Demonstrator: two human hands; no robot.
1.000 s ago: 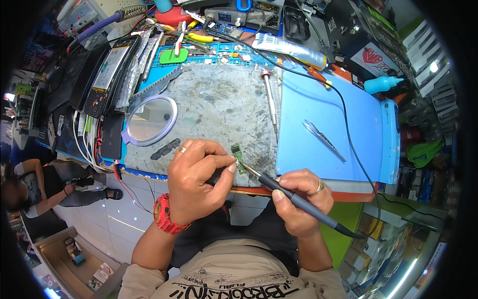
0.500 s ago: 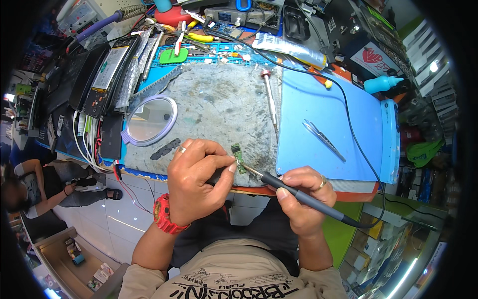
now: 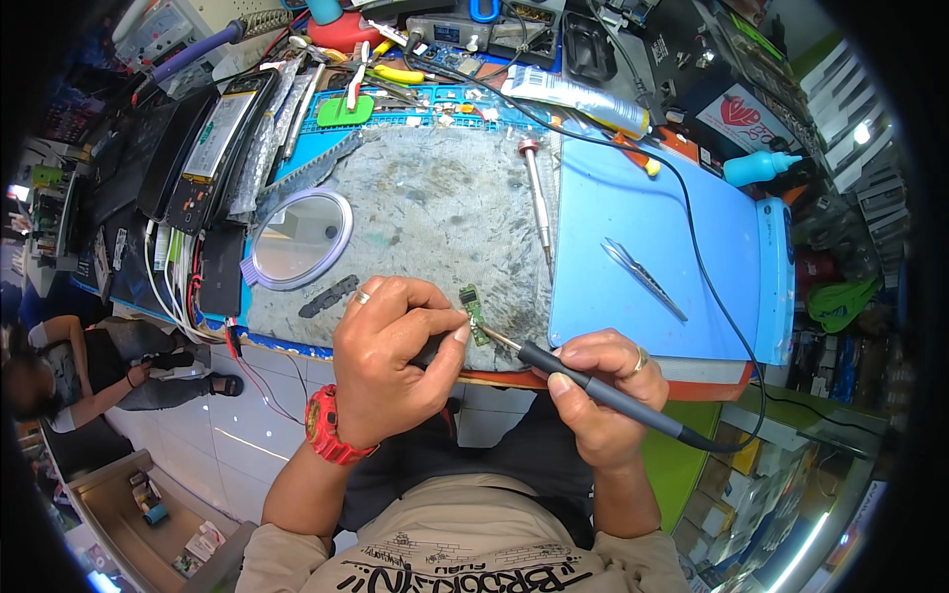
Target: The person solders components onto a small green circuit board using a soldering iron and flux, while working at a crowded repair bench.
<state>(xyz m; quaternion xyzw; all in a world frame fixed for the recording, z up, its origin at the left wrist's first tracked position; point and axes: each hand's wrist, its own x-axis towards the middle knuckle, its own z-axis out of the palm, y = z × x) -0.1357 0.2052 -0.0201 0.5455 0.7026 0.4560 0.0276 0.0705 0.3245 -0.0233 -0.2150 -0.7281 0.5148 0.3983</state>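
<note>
A small green circuit board (image 3: 476, 310) with a black part at its far end is near the front of the worn grey mat (image 3: 425, 212). My left hand (image 3: 395, 351) is closed, thumb and fingertips pinching the board's left edge. In my right hand (image 3: 608, 390) is a soldering iron (image 3: 603, 392) with a dark grey handle, gripped like a pen. Its metal tip points left and meets the board beside my left fingertips. The exact contact spot is too small to make out.
A purple-rimmed round lens (image 3: 301, 239) and a dark strip (image 3: 328, 296) lie left. A thin screwdriver (image 3: 537, 203) lies right of centre, tweezers (image 3: 645, 279) on the blue pad (image 3: 603, 212). The iron's black cable (image 3: 707, 272) loops over that pad. Stacked phone parts (image 3: 213, 148) stand left.
</note>
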